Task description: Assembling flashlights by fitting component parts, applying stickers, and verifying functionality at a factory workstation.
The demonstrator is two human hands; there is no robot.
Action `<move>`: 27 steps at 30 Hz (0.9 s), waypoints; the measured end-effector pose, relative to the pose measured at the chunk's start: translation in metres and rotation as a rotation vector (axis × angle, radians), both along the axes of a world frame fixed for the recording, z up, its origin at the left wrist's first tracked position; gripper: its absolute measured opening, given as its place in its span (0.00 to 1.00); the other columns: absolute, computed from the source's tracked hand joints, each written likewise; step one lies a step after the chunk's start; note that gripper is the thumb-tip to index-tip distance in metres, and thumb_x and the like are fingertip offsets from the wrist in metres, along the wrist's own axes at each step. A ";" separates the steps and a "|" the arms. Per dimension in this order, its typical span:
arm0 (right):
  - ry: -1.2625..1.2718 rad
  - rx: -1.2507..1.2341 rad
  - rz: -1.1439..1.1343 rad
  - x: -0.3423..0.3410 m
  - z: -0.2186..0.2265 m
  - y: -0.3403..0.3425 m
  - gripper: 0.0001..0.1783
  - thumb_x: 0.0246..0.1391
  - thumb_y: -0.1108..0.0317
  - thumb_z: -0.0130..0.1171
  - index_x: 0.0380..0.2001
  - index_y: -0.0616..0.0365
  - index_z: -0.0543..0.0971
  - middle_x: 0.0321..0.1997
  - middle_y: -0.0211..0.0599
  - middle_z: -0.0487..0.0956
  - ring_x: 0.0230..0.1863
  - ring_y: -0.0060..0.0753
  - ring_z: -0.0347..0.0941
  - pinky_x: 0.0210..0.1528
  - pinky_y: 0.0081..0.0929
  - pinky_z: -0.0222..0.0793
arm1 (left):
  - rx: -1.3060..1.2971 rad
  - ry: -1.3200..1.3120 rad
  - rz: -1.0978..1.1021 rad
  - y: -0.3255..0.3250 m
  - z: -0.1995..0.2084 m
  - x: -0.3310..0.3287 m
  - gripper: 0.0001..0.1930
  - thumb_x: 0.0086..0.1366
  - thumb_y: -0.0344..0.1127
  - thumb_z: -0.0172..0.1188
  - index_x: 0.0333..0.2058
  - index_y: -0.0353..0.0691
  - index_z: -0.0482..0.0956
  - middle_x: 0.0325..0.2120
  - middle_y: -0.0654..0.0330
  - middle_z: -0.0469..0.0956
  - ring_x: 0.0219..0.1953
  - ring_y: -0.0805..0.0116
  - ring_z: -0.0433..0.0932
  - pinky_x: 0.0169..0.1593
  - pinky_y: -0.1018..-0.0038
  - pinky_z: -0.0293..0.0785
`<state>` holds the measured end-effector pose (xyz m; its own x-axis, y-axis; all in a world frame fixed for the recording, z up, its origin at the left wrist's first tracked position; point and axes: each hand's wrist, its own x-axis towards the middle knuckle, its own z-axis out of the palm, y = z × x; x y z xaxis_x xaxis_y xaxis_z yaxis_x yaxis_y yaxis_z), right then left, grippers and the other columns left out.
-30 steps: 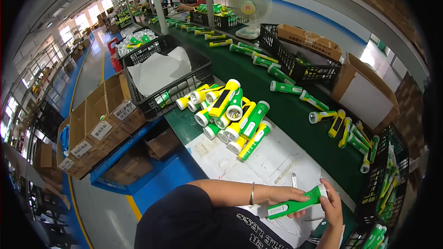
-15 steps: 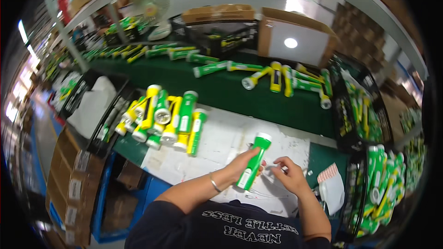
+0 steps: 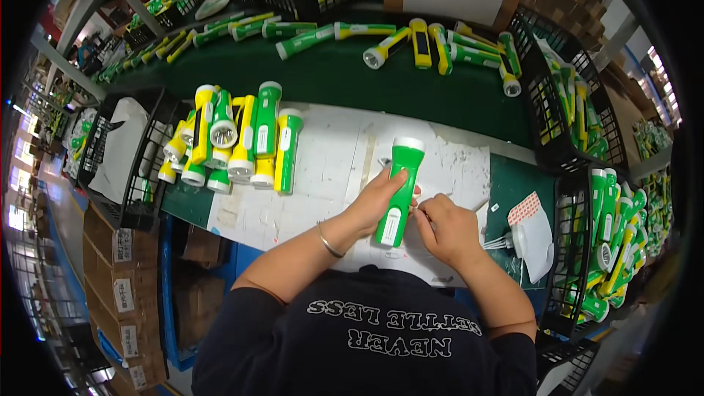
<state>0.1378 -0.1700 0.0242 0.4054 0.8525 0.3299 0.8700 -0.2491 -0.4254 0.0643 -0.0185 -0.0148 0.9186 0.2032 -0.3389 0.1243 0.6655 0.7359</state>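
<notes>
A green flashlight point(image 3: 398, 198) with a white head stands tilted over the white work sheet, its head pointing away from me. My left hand point(image 3: 370, 204) is wrapped round its body, thumb on top. Close against the flashlight's right side is my right hand point(image 3: 452, 230), its fingertips pinched together; whatever they hold, if anything, is hidden. To the left lies a heap of green and yellow flashlights point(image 3: 244, 139), stacked on the sheet's edge.
Behind runs a dark green belt point(image 3: 323, 73) with a row of flashlights. Black crates point(image 3: 121, 209) flank the sheet; the right ones hold flashlights point(image 3: 605, 249). A white sheet with red-patterned backing point(image 3: 529, 231) and white cables point(image 3: 500, 242) lie right. Cardboard boxes point(image 3: 114, 271) stand lower left.
My right hand has come in to the flashlight's side and its fingers have closed. The left hand keeps its hold. The view has tipped downward, so the scene sits higher.
</notes>
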 end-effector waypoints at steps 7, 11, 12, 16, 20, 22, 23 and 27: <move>-0.231 -0.104 0.116 -0.005 -0.009 0.009 0.07 0.45 0.64 0.57 0.25 0.53 0.73 0.20 0.32 0.69 0.14 0.34 0.69 0.15 0.29 0.64 | 0.310 -0.100 0.039 -0.005 -0.015 -0.002 0.20 0.69 0.49 0.35 0.48 0.39 0.63 0.37 0.57 0.72 0.34 0.73 0.72 0.39 0.76 0.72; -0.046 -0.082 0.428 -0.011 0.007 -0.003 0.07 0.44 0.63 0.58 0.20 0.51 0.73 0.20 0.31 0.69 0.14 0.35 0.68 0.17 0.31 0.65 | 0.239 -0.010 0.138 0.003 -0.011 -0.007 0.22 0.69 0.51 0.32 0.45 0.38 0.65 0.34 0.57 0.72 0.31 0.72 0.71 0.36 0.75 0.73; 0.003 -0.120 0.518 -0.020 0.006 -0.009 0.07 0.44 0.63 0.58 0.20 0.51 0.73 0.20 0.31 0.69 0.15 0.35 0.68 0.17 0.31 0.65 | 0.182 -0.002 0.149 0.010 -0.010 -0.005 0.23 0.69 0.53 0.32 0.46 0.40 0.64 0.34 0.57 0.72 0.32 0.72 0.71 0.36 0.75 0.72; 0.035 0.047 0.543 -0.033 0.000 -0.010 0.12 0.37 0.59 0.65 0.17 0.49 0.72 0.17 0.28 0.66 0.13 0.32 0.65 0.15 0.29 0.61 | 0.025 -0.005 0.162 0.021 0.003 -0.002 0.24 0.68 0.54 0.32 0.46 0.39 0.65 0.36 0.57 0.71 0.33 0.71 0.71 0.36 0.75 0.73; 0.047 0.112 0.529 -0.032 0.006 0.006 0.14 0.36 0.59 0.66 0.14 0.49 0.70 0.16 0.28 0.64 0.13 0.31 0.64 0.15 0.28 0.59 | 0.040 -0.066 0.106 0.012 0.001 -0.005 0.24 0.66 0.56 0.38 0.48 0.41 0.62 0.37 0.57 0.71 0.34 0.72 0.71 0.37 0.74 0.72; 0.027 0.101 0.548 -0.036 0.006 0.006 0.14 0.35 0.60 0.66 0.14 0.49 0.70 0.17 0.27 0.65 0.14 0.31 0.64 0.15 0.28 0.60 | 0.073 -0.071 0.093 0.012 0.002 -0.005 0.23 0.66 0.55 0.42 0.48 0.42 0.61 0.36 0.57 0.70 0.34 0.72 0.71 0.36 0.74 0.72; 0.031 0.058 0.579 -0.035 0.005 0.004 0.12 0.38 0.60 0.64 0.18 0.49 0.71 0.18 0.27 0.66 0.16 0.31 0.66 0.18 0.28 0.62 | 0.119 -0.076 0.103 0.012 0.003 -0.006 0.22 0.65 0.54 0.44 0.48 0.42 0.61 0.36 0.57 0.70 0.34 0.72 0.71 0.35 0.74 0.72; 0.061 0.038 0.584 -0.035 0.000 0.000 0.10 0.40 0.62 0.62 0.22 0.49 0.71 0.20 0.27 0.68 0.18 0.31 0.69 0.20 0.28 0.64 | 0.162 -0.088 0.132 0.013 0.006 -0.007 0.21 0.65 0.52 0.47 0.47 0.41 0.61 0.36 0.58 0.70 0.33 0.73 0.71 0.35 0.75 0.72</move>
<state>0.1025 -0.1700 0.0243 -0.1087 0.9283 0.3557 0.8319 0.2808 -0.4786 0.0572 -0.0058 -0.0090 0.9049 0.3692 -0.2118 -0.0258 0.5444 0.8384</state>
